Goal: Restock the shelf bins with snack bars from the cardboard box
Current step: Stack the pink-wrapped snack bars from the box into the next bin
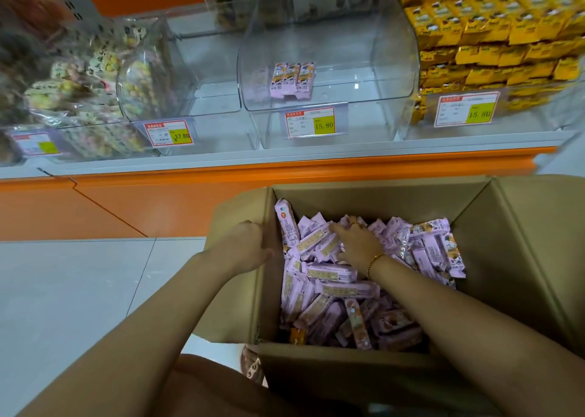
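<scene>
Pick-up step: left hand (250,245) grips the left wall of the cardboard box (506,258), right hand (357,244) fingers (337,230) lie spread on the snack bars (332,290) inside, gripping none; next, gather a handful for the sparse far bin (395,52).

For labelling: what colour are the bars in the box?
The bars are pale purple; head view.
</scene>
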Demonstrator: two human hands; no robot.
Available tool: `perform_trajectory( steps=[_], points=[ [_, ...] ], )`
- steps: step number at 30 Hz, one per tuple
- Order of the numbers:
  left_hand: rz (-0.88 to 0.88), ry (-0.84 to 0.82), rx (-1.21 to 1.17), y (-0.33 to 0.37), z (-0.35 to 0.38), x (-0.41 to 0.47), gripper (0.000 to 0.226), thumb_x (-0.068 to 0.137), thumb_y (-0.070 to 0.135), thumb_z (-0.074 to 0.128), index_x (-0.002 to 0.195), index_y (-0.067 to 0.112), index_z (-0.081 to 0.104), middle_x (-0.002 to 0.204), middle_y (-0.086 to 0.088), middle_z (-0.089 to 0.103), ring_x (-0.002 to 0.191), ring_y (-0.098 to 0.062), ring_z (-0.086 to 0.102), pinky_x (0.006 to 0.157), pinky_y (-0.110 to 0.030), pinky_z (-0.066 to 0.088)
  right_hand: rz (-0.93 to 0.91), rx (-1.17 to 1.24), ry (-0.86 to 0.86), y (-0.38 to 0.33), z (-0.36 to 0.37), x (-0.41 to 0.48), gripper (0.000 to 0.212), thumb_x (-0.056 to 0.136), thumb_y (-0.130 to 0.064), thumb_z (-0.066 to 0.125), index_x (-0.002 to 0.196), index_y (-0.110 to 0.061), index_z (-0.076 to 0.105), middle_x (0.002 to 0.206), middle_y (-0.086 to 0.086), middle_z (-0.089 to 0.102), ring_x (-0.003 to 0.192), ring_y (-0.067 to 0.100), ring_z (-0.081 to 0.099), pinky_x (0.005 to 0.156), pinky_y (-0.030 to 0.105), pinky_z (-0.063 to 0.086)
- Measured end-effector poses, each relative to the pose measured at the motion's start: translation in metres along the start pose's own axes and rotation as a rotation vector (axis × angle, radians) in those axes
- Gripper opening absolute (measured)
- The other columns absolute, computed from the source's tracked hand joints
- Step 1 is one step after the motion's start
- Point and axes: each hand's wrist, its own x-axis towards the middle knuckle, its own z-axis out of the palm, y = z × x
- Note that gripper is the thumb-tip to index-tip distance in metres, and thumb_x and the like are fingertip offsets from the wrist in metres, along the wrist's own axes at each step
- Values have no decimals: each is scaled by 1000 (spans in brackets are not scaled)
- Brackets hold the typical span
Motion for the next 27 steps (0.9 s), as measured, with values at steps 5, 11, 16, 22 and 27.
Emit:
perform_trajectory(
  steps=[5,11,16,22,27],
  points=[
    [-24,-84,37,9,-11,-4,39,94,36,54,104,-1,60,106,-16,61,101,-29,56,73,-30,39,52,169,65,8,-1,-8,58,94,-6,47,146,-28,30,143,21,29,75,34,50,63,38,40],
    [-49,-127,97,31,-23,-7,39,96,34,50,108,-2,60,112,-19,61,99,-30,55,73,-30,39,28,523,315,30,-5,-27,42,89,-2,58,127,-18,49,88,6,55,67,13,47,57,19,40],
    [-45,-124,109,40,-27,-8,33,97,29,47,108,1,61,114,-18,61,107,-31,55,78,-31,41,273,1008,442,37,-23,-35,35,87,-4,66,119,-13,54,111,7,62,95,26,58,76,38,50],
    [-83,-33,-486,46,-29,3,34,88,33,63,75,2,67,70,-9,54,64,-18,46,58,-24,35,289,1872,274,27,-62,-48,25,88,-4,64,110,-9,52,111,13,63,101,25,65,82,37,57],
    [-160,-142,-1412,67,-40,-1,12,85,27,68,88,15,66,89,-12,67,72,-21,69,68,-30,59,-52,1948,116,-3,-112,-67,11,89,-2,57,99,-4,60,94,8,71,90,20,68,83,32,57]
  ],
)
